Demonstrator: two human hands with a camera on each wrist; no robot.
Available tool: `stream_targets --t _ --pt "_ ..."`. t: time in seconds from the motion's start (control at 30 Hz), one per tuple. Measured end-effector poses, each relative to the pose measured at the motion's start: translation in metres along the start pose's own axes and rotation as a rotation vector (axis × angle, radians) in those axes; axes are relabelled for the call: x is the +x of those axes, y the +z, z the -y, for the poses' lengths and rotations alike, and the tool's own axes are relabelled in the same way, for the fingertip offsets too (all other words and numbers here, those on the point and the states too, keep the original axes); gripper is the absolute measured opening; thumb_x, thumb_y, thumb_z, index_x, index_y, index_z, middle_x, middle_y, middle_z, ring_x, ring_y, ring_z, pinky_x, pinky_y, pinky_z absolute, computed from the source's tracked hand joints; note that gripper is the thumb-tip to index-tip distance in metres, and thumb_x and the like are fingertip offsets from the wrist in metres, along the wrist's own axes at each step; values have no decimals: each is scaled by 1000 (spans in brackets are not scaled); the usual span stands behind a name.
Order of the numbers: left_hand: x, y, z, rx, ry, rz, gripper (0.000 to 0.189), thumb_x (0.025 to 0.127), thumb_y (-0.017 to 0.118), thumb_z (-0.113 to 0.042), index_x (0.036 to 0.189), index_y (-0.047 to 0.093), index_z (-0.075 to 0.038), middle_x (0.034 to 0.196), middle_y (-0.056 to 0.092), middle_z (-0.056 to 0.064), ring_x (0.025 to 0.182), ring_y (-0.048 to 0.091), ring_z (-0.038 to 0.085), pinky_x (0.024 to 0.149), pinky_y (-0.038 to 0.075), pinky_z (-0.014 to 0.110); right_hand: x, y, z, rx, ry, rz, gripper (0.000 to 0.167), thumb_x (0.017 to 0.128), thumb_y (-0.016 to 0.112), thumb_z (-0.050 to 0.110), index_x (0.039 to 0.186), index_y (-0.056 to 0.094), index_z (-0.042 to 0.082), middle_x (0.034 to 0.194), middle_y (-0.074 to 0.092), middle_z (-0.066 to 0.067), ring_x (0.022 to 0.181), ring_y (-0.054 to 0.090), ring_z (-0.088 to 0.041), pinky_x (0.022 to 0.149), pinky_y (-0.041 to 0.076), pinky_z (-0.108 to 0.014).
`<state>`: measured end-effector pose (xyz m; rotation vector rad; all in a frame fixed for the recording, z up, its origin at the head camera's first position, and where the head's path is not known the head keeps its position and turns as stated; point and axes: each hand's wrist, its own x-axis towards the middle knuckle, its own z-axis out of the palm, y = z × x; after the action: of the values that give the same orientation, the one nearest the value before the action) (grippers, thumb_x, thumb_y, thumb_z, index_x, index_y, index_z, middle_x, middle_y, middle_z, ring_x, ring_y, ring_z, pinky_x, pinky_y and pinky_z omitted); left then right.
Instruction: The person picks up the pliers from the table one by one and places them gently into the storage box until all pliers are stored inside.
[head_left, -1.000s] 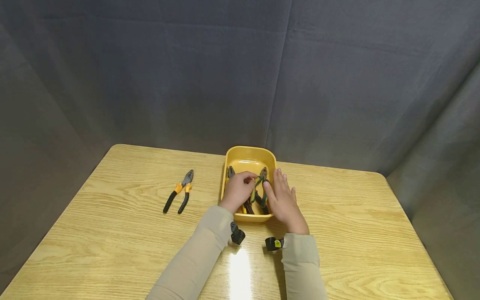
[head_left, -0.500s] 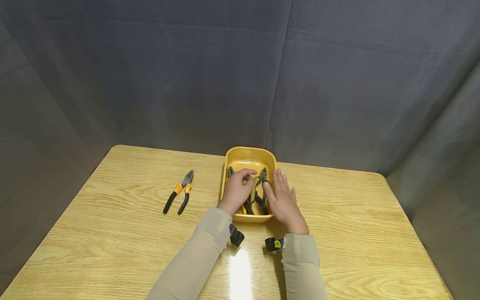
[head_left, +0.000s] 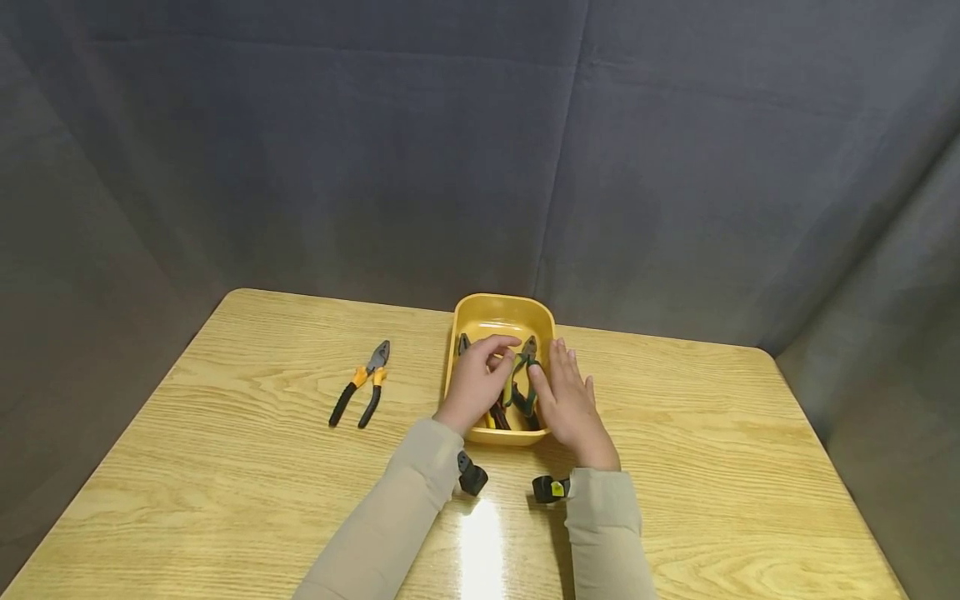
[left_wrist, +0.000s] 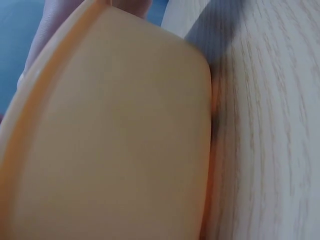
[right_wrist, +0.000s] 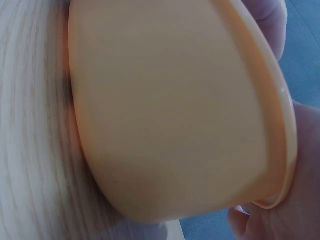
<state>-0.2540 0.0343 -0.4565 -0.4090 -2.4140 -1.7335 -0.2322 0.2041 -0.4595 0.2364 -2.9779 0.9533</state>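
Note:
In the head view my left hand (head_left: 480, 379) is over the yellow bin (head_left: 502, 308), its fingers bent, with a gap between thumb and forefinger. Those fingertips sit beside a pair of green-handled pliers (head_left: 530, 346), and I see nothing held. My right hand (head_left: 573, 404) lies along the bin's right side with fairly straight fingers outside and the thumb over the rim. Another pliers head (head_left: 463, 341) shows at the left inside the bin, partly covered by my left hand. Red-and-black handles (head_left: 498, 415) show below it. Both wrist views are filled mostly by the bin's outer wall (left_wrist: 125, 125).
One pair of pliers with black-and-orange handles (head_left: 362, 387) lies on the wooden table (head_left: 247, 483), left of the bin, handles spread. A grey curtain (head_left: 375, 167) hangs behind the table and along its sides.
My left forefinger has lifted away from the thumb, widening the gap near the green-handled pliers. My right hand stays at the bin's side. The whole scene shifts very slightly in view.

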Motion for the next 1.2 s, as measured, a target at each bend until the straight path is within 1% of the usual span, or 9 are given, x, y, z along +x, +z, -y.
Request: stream_targets --t 0.17,0.37,0.47,0.57,0.63,0.8,1.0,1.1,1.2 --pt "-3 -1 0 -48 46 -28 26 104 59 -17 126 70 -9 113 67 6 92 62 18 78 53 34 0 0 0 6 2 -1 83 105 15 64 163 10 5 170 6 -14 156 1 -36 117 1 -70" --pt "-6 -2 0 -155 54 -59 26 103 57 -16 126 69 -9 111 66 6 94 63 18 71 59 30 0 -1 0 6 9 -3 82 106 16 63 163 10 5 170 6 -14 156 2 -36 118 1 -69" --pt "-7 -3 0 -234 58 -80 27 103 54 -11 127 67 -7 108 67 9 95 65 29 72 61 42 0 -1 1 1 14 0 82 106 16 63 163 11 5 170 5 -13 156 2 -36 118 1 -69" --pt "-8 -4 0 -298 75 -114 27 103 52 -6 126 67 -6 107 66 13 95 64 41 72 59 54 0 -1 1 -5 19 4 82 106 17 63 163 11 5 170 4 -12 156 2 -35 118 1 -68" --pt "-8 -5 -1 -332 88 -135 27 103 52 -3 126 67 -4 106 66 17 93 62 45 70 58 56 0 0 1 -7 21 3 82 106 17 62 163 10 5 170 5 -12 156 2 -35 118 1 -68" --pt "-9 -6 -4 -348 90 -158 27 103 51 -1 126 65 -2 108 65 18 93 62 41 68 60 44 1 0 1 -14 18 2 82 106 16 63 163 10 5 170 5 -13 156 2 -35 118 2 -68" --pt "-12 -12 -4 -397 76 -158 28 104 50 -2 129 62 -1 110 63 18 97 59 46 69 60 37 0 -1 2 -9 14 -4 82 106 16 64 163 11 5 170 5 -12 156 3 -35 119 1 -67" --pt "-14 -18 -3 -419 60 -158 28 105 50 -3 130 61 -1 113 61 20 99 59 45 71 58 31 0 -1 2 -7 16 -3 83 105 16 64 163 11 6 170 5 -11 156 2 -34 119 1 -67" --pt "-17 -24 -1 -439 37 -163 29 105 51 -3 132 60 0 116 60 22 100 58 41 72 57 32 -1 -1 0 -8 17 2 83 105 15 64 164 10 6 170 4 -12 156 1 -34 119 0 -67"
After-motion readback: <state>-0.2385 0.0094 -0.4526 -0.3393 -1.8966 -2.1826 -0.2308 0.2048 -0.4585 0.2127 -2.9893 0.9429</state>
